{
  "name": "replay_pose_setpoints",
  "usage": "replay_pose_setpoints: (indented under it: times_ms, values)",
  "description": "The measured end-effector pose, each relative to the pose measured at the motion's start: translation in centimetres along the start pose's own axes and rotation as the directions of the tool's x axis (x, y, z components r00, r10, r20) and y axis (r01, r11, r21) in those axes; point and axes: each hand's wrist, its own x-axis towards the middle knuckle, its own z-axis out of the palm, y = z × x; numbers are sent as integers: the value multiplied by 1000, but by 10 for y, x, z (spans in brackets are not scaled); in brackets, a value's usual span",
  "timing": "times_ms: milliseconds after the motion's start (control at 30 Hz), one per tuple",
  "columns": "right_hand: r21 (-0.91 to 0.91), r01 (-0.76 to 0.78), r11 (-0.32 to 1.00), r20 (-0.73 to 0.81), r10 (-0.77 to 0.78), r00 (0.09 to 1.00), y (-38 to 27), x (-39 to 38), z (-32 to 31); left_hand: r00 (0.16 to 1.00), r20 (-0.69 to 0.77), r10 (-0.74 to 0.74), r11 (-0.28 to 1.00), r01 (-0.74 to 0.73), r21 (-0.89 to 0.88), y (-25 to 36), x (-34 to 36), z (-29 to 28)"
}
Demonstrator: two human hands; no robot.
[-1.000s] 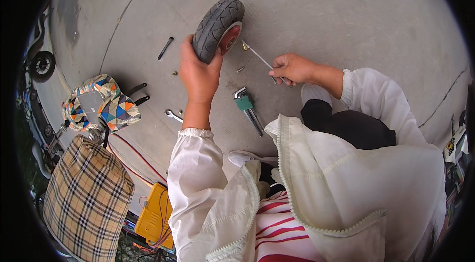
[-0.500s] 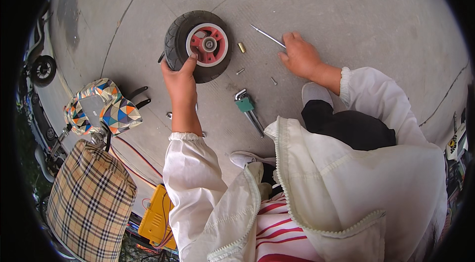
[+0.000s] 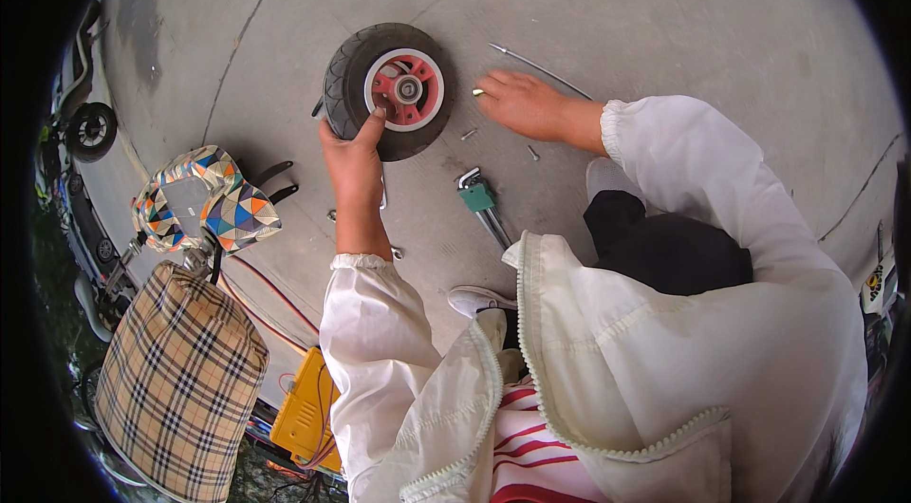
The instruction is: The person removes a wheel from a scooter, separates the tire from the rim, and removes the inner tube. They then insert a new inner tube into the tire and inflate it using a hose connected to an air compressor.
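A small black-tyred wheel (image 3: 435, 123) with a red and silver hub stands tilted on the concrete. My left hand (image 3: 355, 157) grips its lower left side, the thumb over the rim and the fingers behind the tyre, out of sight. Right of the wheel, my right hand (image 3: 524, 106) pinches a short brass sleeve (image 3: 478, 92) between its fingertips; most of the sleeve is covered. Just beyond that hand a thin metal rod (image 3: 536, 67) lies on the ground. Nearer me are a small metal pin (image 3: 469, 134), a little bolt (image 3: 533, 153) and a hex key set in a green holder (image 3: 477, 197).
At the left are a handlebar cover with coloured triangles (image 3: 242, 216), black levers (image 3: 275, 180) and a checked seat cover (image 3: 180, 380). A yellow case (image 3: 306, 408) with cables sits by my left sleeve. Parked vehicles with a black wheel (image 3: 91, 131) line the far left.
My right hand has let go of the rod, leaving it on the ground, and has moved left to take hold of the brass sleeve. The left hand keeps its grip on the wheel.
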Motion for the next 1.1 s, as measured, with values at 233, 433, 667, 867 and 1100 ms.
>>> replay_pose_setpoints:
  times_ms: [233,433,667,867,1100]
  values:
    - [7,-69,998,-71,69,995,9,-27,-1,998,40,50,997,-52,58,-4,-2,1]
    - [32,-122,992,-11,123,992,9,-24,-9,996,13,86,988,-87,127,-3,-9,6]
    - [498,-235,835,-132,340,931,-18,5,-26,986,4,168,955,-164,249,-3,-18,15]
    - [949,-309,-68,298,514,804,-64,27,-74,968,44,248,857,-240,455,11,-45,48]
    - [902,-349,-256,432,502,749,-69,10,-88,933,248,259,841,-344,418,16,-57,59]
